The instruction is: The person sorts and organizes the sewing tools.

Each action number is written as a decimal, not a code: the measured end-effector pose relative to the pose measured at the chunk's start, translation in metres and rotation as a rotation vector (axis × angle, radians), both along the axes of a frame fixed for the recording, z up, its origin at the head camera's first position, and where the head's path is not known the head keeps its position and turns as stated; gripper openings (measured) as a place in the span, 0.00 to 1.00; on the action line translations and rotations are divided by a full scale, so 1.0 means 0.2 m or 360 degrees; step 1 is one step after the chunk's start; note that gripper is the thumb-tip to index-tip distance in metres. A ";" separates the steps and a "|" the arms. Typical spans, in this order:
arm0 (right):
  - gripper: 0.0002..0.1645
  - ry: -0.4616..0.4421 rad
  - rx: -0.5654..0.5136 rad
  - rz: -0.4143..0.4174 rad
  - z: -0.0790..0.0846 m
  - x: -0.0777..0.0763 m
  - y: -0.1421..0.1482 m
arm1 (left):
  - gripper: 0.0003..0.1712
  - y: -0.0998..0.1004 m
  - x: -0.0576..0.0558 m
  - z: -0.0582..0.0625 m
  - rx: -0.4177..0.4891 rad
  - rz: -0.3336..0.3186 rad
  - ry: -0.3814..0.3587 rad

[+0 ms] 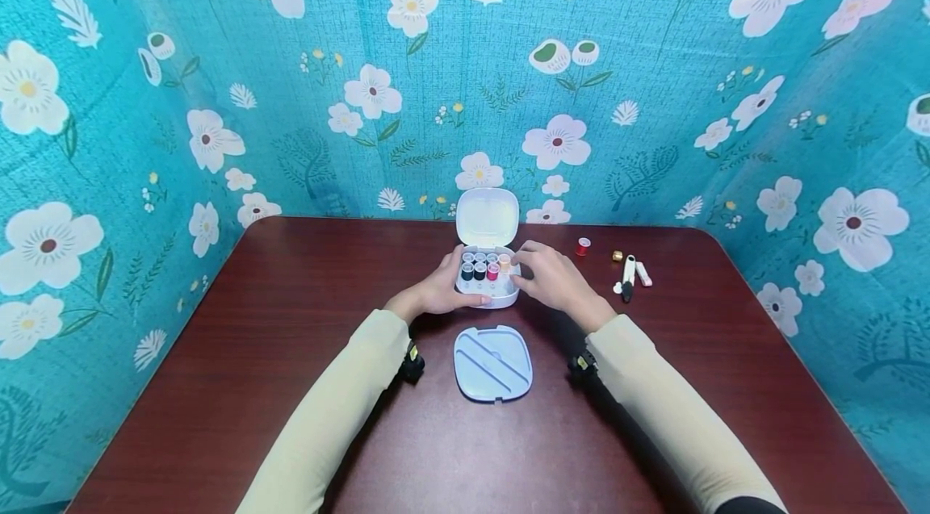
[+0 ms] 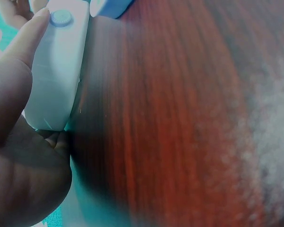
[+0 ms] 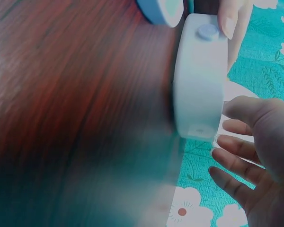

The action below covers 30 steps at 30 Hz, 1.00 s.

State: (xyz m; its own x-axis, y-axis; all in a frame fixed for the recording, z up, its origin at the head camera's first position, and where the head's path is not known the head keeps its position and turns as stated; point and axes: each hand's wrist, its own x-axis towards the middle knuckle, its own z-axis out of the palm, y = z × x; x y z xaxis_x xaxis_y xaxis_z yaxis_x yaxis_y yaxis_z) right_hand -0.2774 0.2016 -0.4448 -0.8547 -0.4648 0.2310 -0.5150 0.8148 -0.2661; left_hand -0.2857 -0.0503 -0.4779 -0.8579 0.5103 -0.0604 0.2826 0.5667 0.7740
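Note:
A white sewing box (image 1: 501,302) stands with its lid (image 1: 488,217) raised. Inside, spools of thread sit in rows, among them a black spool (image 1: 467,272), a pink spool (image 1: 492,271) and a peach spool (image 1: 504,262). My left hand (image 1: 441,288) grips the box's left side, its thumb along the front near the round button (image 2: 61,18). The right hand (image 1: 550,273) reaches over the box's right side, thumb and index finger right at the peach spool. In the right wrist view its other fingers (image 3: 236,163) are spread; the box wall hides the thumb tip, so I cannot tell whether it pinches a spool.
A pale blue tray (image 1: 494,377) with a diagonal bar lies in front of the box. To the right are a red spool (image 1: 584,246), a small gold-coloured piece (image 1: 617,256), a white tool with a dark end (image 1: 628,278) and a small white stick (image 1: 643,273). Floral curtains (image 1: 407,135) surround the table.

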 end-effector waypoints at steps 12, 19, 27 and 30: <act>0.17 0.0006 -0.0005 -0.0008 0.02 0.02 0.08 | 0.70 0.00 0.00 -0.01 0.0013 0.0008 0.0013; 0.19 0.0002 0.0037 -0.0039 0.01 0.00 0.15 | 0.72 0.00 0.01 0.00 -0.0011 0.0020 -0.0007; 0.20 -0.0025 0.0058 -0.0071 0.00 -0.01 0.23 | 0.72 0.00 0.01 0.00 0.0002 0.0016 -0.0025; 0.19 -0.0008 0.0080 -0.0095 0.00 -0.01 0.26 | 0.72 0.00 0.01 0.00 -0.0006 0.0014 -0.0029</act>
